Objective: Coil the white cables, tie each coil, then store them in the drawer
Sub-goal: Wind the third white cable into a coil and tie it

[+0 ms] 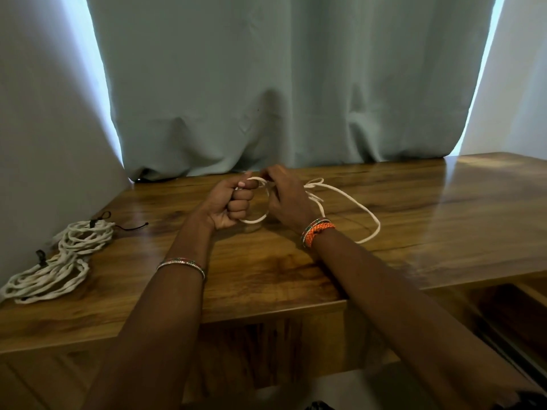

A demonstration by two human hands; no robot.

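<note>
- Hands first: we see the left hand (233, 204) curled tight round a small loop of the white cable (349, 199), just in front of the curtain (266, 84).
- The right hand (284, 196) sits right beside the left hand. Its fingers pinch the same cable at the top of the loop.
- The loose part of the cable runs off to the right of the right hand. It lies on the table (444, 208) in one big, floppy bend that comes back near the right wrist.
- So the slack is on the right hand's side. We think that hand is the one to pull more cable in and lay it over the loop.
- The cable looks thin, soft and white, with only a turn or two made so far.
- Far to the left of the hands lie two coils (59, 261), with dark ties on them.
- A drawer (509, 309) stands open at the table's front right.
</note>
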